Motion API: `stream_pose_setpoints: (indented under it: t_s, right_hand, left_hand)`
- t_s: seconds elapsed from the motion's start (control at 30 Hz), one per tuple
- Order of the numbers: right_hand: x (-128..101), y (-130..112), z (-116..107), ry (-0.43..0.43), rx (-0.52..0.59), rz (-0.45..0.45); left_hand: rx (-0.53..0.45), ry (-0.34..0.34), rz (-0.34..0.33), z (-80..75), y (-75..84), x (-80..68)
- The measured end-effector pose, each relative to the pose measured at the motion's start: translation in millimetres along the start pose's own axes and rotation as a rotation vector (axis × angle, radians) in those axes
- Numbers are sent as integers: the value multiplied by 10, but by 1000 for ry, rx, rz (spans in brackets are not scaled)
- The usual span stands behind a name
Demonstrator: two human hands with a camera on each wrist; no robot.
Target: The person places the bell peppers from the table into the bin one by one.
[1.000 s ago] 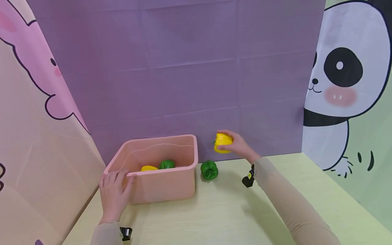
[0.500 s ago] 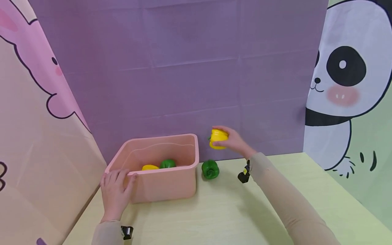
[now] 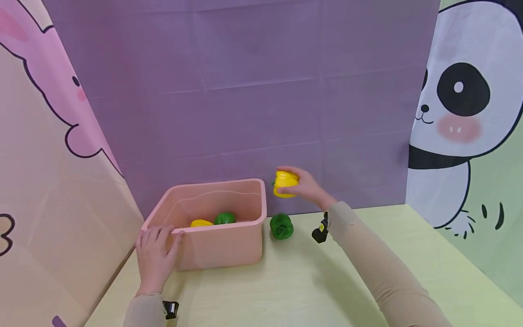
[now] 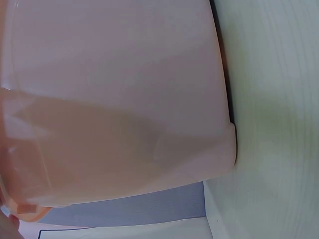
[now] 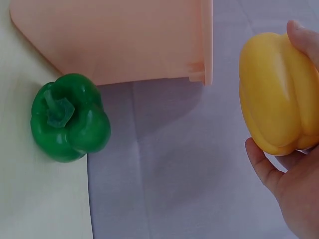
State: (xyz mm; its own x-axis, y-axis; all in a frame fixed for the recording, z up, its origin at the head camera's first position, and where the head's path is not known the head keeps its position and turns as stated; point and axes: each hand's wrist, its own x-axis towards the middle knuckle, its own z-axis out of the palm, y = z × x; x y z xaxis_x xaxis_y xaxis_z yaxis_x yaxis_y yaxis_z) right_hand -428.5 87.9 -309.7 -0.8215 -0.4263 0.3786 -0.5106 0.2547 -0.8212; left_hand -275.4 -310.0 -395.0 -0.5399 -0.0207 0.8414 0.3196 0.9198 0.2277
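My right hand (image 3: 304, 185) grips a yellow bell pepper (image 3: 285, 183) in the air, just right of the pink bin (image 3: 220, 247). In the right wrist view, thumb and fingers hold the yellow bell pepper (image 5: 274, 94) from opposite sides. Below it, a green bell pepper (image 3: 281, 226) sits on the table beside the bin, stem visible in the right wrist view. My left hand (image 3: 157, 256) holds the bin's near left rim, fingers hooked over the edge and thumb against the front wall. Inside the bin lie another green bell pepper (image 3: 224, 218) and a yellow one, partly hidden by the front wall.
The bin stands on a pale wooden table (image 3: 269, 290), close to a purple cloth backdrop (image 3: 261, 113). Side panels with cartoon animals, including a panda (image 3: 461, 127), border the table left and right. Each wrist carries a small black camera.
My right hand has moved left and slightly up with the yellow bell pepper, closer to the bin. My left hand stays on the rim.
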Motion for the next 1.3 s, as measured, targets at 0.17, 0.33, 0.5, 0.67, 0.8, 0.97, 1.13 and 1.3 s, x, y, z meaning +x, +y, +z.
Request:
stream_pose_setpoints:
  t_s: [0.17, 0.33, 0.5, 0.67, 0.8, 0.97, 1.13, 1.3]
  right_hand:
    - [36, -48, 46, -10, 1, -23]
    - [58, -106, 99, -20, 13, -28]
    - [72, -131, 152, -20, -7, -49]
    - [72, -157, 203, -21, -6, -65]
    - [69, -170, 242, -23, 3, -60]
    - [70, -185, 287, -31, 22, -60]
    - [78, -214, 329, -39, 18, -74]
    - [80, -245, 372, -45, 19, -81]
  left_hand:
    - [-1, 4, 2, -2, -3, -1]
    - [4, -5, -3, -4, -5, -2]
    - [-2, -7, -3, -6, -4, 1]
    - [3, -13, -9, 3, -19, -3]
    - [5, -19, -12, 6, -21, -11]
    - [6, -18, -12, 5, -17, -9]
    - [14, -21, -13, 4, -15, -9]
    - [7, -7, -4, 3, -14, -4]
